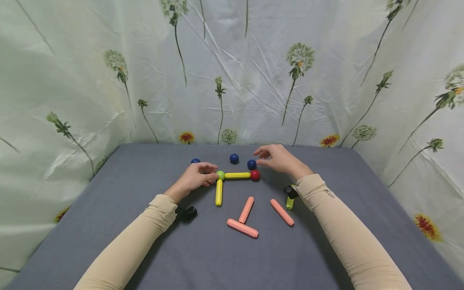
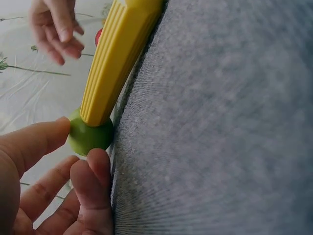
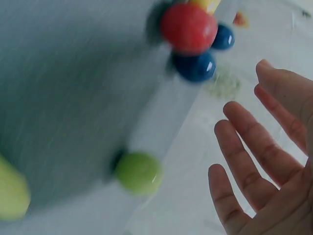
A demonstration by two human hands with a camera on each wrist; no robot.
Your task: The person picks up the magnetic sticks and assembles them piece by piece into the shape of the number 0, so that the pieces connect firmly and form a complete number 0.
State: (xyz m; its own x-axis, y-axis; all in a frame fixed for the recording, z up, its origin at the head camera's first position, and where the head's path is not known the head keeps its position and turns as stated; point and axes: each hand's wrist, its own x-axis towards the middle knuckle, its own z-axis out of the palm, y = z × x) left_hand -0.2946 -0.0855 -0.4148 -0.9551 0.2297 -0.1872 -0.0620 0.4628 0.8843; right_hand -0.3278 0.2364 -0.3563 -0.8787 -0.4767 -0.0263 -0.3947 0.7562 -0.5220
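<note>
Toward the far edge of the grey worktop (image 1: pixel 203 257), the left hand (image 1: pixel 192 178) is pinching a green ball (image 1: pixel 220 175) between thumb and finger, with one yellow rod (image 1: pixel 237 175) reaching from it to a red ball (image 1: pixel 255 175) and a second yellow rod (image 1: pixel 219 193) pointing toward the near edge. The right hand (image 1: pixel 280 159) is hovering beside a blue ball (image 1: pixel 251 164), fingers loosely spread, holding nothing, while three pink rods (image 1: pixel 243 228) are lying nearer the worktop's middle.

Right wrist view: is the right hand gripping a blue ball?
No, the right hand has its fingers spread, with a visible gap between them and the blue balls.
</note>
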